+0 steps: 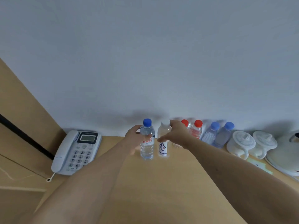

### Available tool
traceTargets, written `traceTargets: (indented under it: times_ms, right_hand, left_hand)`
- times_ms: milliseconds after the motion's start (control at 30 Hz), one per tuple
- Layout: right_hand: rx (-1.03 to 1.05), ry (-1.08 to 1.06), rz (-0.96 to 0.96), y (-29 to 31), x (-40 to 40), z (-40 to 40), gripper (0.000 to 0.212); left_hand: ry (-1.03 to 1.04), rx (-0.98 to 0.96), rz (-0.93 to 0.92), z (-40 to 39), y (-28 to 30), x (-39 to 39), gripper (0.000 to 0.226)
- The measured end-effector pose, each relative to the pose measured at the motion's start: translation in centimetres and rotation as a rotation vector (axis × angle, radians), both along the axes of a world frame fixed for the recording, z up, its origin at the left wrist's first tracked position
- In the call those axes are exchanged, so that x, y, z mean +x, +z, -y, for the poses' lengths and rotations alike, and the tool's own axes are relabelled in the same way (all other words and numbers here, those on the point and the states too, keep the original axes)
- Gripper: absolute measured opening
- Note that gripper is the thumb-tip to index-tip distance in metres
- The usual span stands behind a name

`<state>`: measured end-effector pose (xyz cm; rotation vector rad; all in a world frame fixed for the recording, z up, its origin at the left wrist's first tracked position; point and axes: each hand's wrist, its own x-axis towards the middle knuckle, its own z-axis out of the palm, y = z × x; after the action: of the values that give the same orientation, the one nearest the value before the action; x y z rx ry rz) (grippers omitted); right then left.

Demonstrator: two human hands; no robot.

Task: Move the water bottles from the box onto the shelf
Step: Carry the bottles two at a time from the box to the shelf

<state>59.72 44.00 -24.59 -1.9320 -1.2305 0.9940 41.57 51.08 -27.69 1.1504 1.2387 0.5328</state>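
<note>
Two water bottles stand upright side by side on the wooden shelf top [161,183]. My left hand [133,139] wraps around the blue-capped bottle [147,143] from its left. My right hand [175,135] grips the white-capped bottle [163,143] from its right. Behind my right hand, two red-capped bottles [196,130] and two pale blue-capped bottles [216,135] stand in a row against the wall. The box is out of view.
A grey desk telephone [76,151] lies at the left of the shelf top. Two white lidded cups [241,143] and a white kettle [286,156] sit at the right. A wooden panel [24,118] rises on the left; the wall is close behind the bottles.
</note>
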Motion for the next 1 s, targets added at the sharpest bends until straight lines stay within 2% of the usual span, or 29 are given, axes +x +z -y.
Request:
traceTargets:
  times_ms: [100, 233, 300, 467, 633, 867, 1000]
  right_hand:
    - [-0.006, 0.019, 0.149, 0.4, 0.1, -0.7, 0.046]
    - [-0.027, -0.051, 0.245, 0.7, 0.0, -1.8, 0.050]
    - [-0.020, -0.044, 0.321, 0.7, 0.1, -2.4, 0.055]
    - [0.001, -0.074, 0.433, 0.2, 0.9, -3.0, 0.059]
    - [0.067, -0.090, 0.467, -0.5, 1.1, -2.8, 0.049]
    - [0.101, -0.143, 0.448, -1.1, 1.1, -3.1, 0.057]
    - [0.071, -0.129, 0.455, -0.8, 1.0, -3.1, 0.061]
  left_hand:
    - [-0.037, 0.001, 0.017, -1.1, -0.2, 0.3, 0.052]
    - [-0.062, 0.024, 0.046, -1.8, -0.7, 1.1, 0.048]
    - [-0.044, 0.050, 0.043, -2.0, -0.9, 1.7, 0.042]
    - [0.032, 0.025, 0.048, -2.7, -1.7, 3.1, 0.044]
    - [0.073, 0.028, 0.062, -3.1, -2.1, 3.8, 0.057]
    - [0.080, 0.035, 0.049, -3.2, -2.2, 4.4, 0.062]
    - [0.017, 0.090, -0.070, -3.2, -1.8, 4.8, 0.057]
